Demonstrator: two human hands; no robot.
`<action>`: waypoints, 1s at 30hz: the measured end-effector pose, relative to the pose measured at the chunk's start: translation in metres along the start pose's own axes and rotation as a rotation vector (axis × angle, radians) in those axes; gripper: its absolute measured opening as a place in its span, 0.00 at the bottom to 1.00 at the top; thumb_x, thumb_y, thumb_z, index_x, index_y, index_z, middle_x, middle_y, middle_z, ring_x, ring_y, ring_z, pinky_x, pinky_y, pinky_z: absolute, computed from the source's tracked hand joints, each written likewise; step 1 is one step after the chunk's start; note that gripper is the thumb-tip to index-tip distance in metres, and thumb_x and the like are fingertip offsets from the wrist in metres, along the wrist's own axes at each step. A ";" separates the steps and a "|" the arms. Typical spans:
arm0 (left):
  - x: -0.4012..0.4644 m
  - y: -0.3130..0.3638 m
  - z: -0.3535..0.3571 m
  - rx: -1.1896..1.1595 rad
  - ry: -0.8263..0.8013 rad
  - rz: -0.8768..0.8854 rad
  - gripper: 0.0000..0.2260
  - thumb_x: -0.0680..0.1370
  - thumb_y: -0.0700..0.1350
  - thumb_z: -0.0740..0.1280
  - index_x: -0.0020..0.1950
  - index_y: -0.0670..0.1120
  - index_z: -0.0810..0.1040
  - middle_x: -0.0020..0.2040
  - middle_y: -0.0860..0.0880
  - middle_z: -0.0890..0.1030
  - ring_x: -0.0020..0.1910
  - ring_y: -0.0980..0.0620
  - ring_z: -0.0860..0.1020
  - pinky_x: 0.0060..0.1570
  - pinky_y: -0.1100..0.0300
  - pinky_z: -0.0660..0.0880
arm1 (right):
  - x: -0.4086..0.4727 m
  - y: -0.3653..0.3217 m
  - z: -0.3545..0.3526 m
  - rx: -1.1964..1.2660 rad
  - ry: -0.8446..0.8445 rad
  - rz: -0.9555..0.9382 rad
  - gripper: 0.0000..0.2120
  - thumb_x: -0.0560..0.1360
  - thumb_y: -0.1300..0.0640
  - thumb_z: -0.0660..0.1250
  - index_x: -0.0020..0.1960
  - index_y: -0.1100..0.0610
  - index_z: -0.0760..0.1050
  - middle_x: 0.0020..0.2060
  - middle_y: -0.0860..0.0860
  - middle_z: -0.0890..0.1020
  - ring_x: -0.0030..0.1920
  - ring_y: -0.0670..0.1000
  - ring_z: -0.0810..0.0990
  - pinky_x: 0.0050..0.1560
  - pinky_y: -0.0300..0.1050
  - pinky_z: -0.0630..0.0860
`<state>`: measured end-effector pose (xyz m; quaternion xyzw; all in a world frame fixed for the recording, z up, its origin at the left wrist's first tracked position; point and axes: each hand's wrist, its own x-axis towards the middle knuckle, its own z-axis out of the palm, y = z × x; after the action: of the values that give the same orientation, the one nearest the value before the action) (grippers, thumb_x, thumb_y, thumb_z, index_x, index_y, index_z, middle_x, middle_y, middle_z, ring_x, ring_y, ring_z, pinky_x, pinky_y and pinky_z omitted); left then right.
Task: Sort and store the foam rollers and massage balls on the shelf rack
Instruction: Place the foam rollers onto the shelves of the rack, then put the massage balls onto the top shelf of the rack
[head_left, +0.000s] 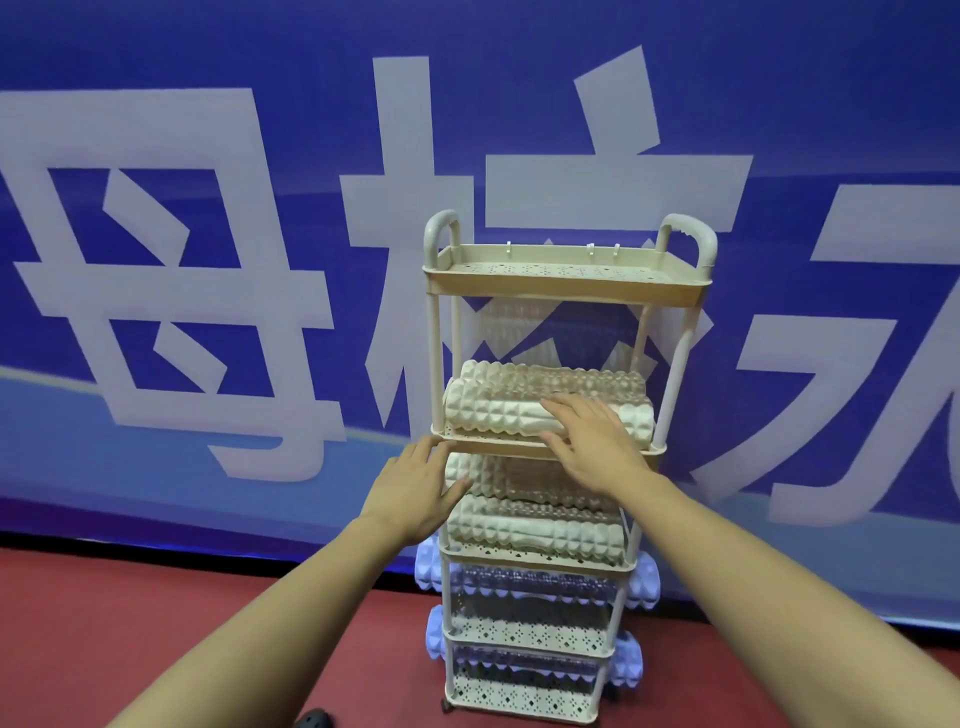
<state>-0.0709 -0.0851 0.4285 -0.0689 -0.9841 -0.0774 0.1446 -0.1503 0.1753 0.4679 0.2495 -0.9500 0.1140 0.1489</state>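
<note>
A: We're at the shelf rack (566, 286). Top tier's bare; cream foam rollers (545, 410) fill tiers 2 & 3, purple rollers (641, 579) lower down.

B: No massage balls visible, so those seem left. Our right hand (592, 447) lies flat, fingers spread, on a tier-2 roller; left hand (421, 488), fingers open, touches a tier-3 roller end.

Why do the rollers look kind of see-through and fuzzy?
Head view: the cream foam rollers on the shelf rack show ghosted, smeared copies, likely motion blur; the right hand and left hand look sharper; the wide lens bends the edges.
</note>
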 end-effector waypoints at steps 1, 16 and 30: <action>-0.007 0.003 0.003 -0.028 0.005 -0.004 0.26 0.83 0.62 0.54 0.76 0.50 0.64 0.74 0.51 0.68 0.69 0.47 0.70 0.64 0.51 0.70 | -0.011 -0.005 0.003 0.047 0.045 -0.003 0.23 0.84 0.43 0.54 0.77 0.48 0.65 0.74 0.47 0.69 0.74 0.51 0.66 0.75 0.51 0.60; -0.179 0.026 0.176 -0.272 -0.479 -0.185 0.33 0.76 0.67 0.52 0.75 0.49 0.67 0.72 0.48 0.70 0.67 0.42 0.71 0.67 0.47 0.69 | -0.226 -0.048 0.204 0.080 -0.738 0.234 0.25 0.80 0.40 0.60 0.72 0.52 0.69 0.68 0.55 0.74 0.68 0.58 0.74 0.66 0.54 0.72; -0.265 -0.045 0.404 -0.473 -0.821 -0.663 0.24 0.81 0.52 0.65 0.75 0.45 0.67 0.67 0.41 0.73 0.68 0.39 0.71 0.69 0.52 0.66 | -0.305 -0.030 0.433 0.241 -0.960 0.512 0.23 0.79 0.42 0.63 0.72 0.49 0.69 0.69 0.53 0.75 0.68 0.57 0.74 0.64 0.48 0.71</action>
<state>0.0629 -0.0891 -0.0381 0.1882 -0.8845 -0.3036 -0.3003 0.0205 0.1584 -0.0337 0.0500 -0.9218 0.1280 -0.3625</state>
